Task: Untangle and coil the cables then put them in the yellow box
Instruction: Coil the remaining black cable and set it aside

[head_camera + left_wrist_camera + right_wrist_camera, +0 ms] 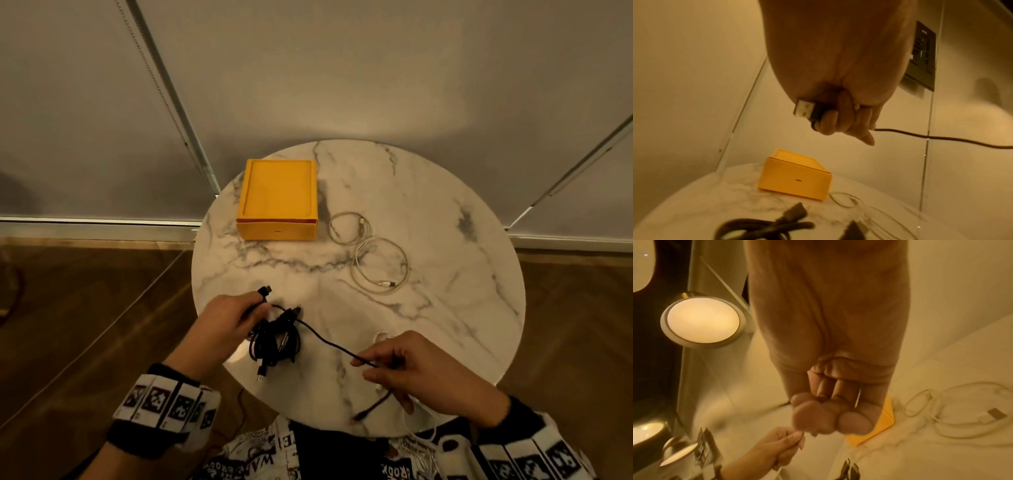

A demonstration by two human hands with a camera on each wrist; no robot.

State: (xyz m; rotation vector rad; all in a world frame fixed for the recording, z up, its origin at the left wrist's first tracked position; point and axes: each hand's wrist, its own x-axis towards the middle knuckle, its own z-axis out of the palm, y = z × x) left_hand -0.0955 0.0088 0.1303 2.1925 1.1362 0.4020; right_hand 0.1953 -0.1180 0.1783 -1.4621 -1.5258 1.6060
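Note:
A tangle of black cables [274, 342] lies near the front edge of the round marble table [445, 308]. My left hand [260, 301] grips a black USB plug [265, 291], seen close up in the left wrist view as a plug [804, 109] held in curled fingers [830, 120]. A thin black cable [325, 342] runs from the tangle to my right hand [373, 366], which pinches it. Its loose end [363, 413] hangs below that hand. The open yellow box [277, 198] stands at the back left. In the right wrist view the right hand's fingers [826, 417] are curled.
Two coiled white cables [349, 228] [380, 265] lie right of the box. Another white cable [382, 337] passes under my right hand towards my lap. Wooden floor [85, 325] surrounds the table, and a wall stands close behind it. A round lamp [702, 319] shows in the right wrist view.

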